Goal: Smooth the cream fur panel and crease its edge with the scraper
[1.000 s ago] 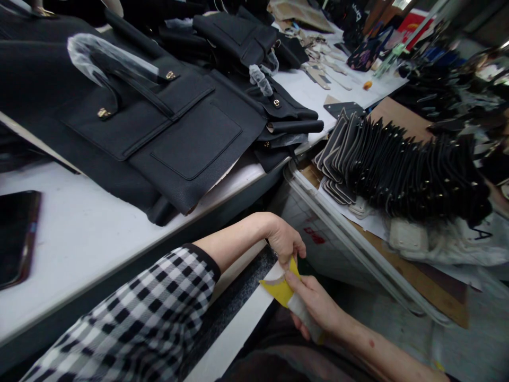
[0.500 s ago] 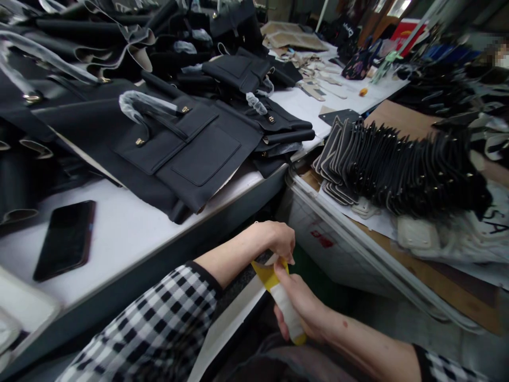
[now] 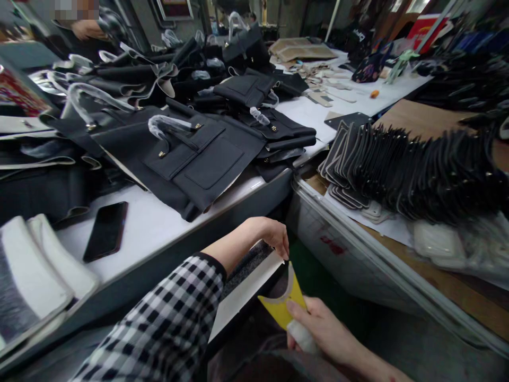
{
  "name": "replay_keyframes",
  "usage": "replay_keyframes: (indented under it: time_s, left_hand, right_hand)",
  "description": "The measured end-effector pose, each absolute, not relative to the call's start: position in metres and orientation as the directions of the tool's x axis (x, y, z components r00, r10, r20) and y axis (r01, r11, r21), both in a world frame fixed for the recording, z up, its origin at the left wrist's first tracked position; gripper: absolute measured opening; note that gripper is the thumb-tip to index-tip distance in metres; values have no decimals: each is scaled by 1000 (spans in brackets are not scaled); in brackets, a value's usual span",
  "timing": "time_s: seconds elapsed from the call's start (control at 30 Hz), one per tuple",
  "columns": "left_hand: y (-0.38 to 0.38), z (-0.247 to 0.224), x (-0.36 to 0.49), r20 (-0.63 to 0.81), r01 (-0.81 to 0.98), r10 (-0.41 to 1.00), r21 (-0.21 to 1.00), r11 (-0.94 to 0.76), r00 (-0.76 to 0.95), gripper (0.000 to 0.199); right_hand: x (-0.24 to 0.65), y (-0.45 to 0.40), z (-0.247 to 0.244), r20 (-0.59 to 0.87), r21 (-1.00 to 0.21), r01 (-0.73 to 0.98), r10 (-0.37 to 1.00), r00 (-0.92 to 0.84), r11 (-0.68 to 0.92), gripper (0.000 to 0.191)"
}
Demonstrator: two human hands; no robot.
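Observation:
My right hand (image 3: 324, 326) is closed round the white-wrapped handle of a yellow tool (image 3: 280, 309), whose flat head ends in a curved-in edge between two points. My left hand (image 3: 274, 236) bends down at the far end of a dark panel with a white strip (image 3: 248, 292) along it, its fingers pinched together at the strip's corner. The tool's upper point is just below the left fingertips, apart from them. The panel's lower part lies over my lap and is partly hidden by my checked sleeve.
Black handbag pieces (image 3: 207, 154) with plastic-wrapped handles cover the left table. Near its front edge lie a phone (image 3: 105, 231) and white padded pieces (image 3: 37, 270). A row of black flaps (image 3: 413, 164) stands on the right table. Another person's hand (image 3: 88, 29) shows at the back left.
The yellow tool and my right hand have moved down, away from my left hand, uncovering the white strip's end. My left hand stays pinched there. The view has shifted left and up.

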State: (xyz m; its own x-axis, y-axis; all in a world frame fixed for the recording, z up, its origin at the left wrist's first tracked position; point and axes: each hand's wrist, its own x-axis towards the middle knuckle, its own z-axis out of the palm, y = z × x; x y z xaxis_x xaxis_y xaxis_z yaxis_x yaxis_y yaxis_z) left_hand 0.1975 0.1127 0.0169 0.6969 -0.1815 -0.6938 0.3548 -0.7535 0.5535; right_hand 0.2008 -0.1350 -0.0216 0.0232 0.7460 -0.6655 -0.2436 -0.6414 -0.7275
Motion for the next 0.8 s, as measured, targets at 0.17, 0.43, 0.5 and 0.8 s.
replay_keyframes:
  time_s: [0.17,0.43,0.5,0.8]
  left_hand:
    - [119,10,206,-710,387,-241,599,-701,662,30]
    - [125,2,208,-705,396,-288,635,-664,647,33]
    - [125,2,208,-704,385,-292,633,-672,648,32]
    - [108,20,168,-396,218,-43,588,-779,917,38]
  right_hand:
    - [238,-147,-23,-588,-805,-139,746,314,-577,62]
    - [264,-141,-35,-528,-798,61,744,408,-600,55]
    - [265,-140,-33,-531,-792,78,747,400,-605,53]
    - [264,-138,-28,-528,-775,118,739,418,-621,56]
